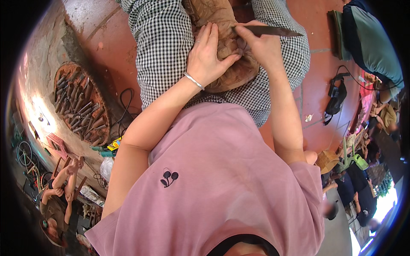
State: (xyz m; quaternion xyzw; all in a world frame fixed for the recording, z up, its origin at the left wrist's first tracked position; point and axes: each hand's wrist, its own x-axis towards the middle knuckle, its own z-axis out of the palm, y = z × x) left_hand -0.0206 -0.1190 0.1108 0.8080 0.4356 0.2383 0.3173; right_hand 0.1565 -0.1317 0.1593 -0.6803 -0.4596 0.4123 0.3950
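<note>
Across my lap lies a brown wood carving (232,79) with leaf-like relief cut into its surface. My left hand (209,55) rests flat on its left side, fingers stretched forward and thumb reaching toward the middle. Closed around a dark carving tool (275,31), my right hand (262,45) is at the carving's right edge. The tool's long, flat, pointed end sticks out to the right of the fist. Its other end is near the wood, mostly hidden by my fingers, so I cannot tell whether it touches.
A round basket (70,68) full of carving tools (79,102) stands at the left. A black strapped bag (336,96) lies on the red tiles at the right. One person (57,200) sits at the lower left; other people (361,187) are at the right.
</note>
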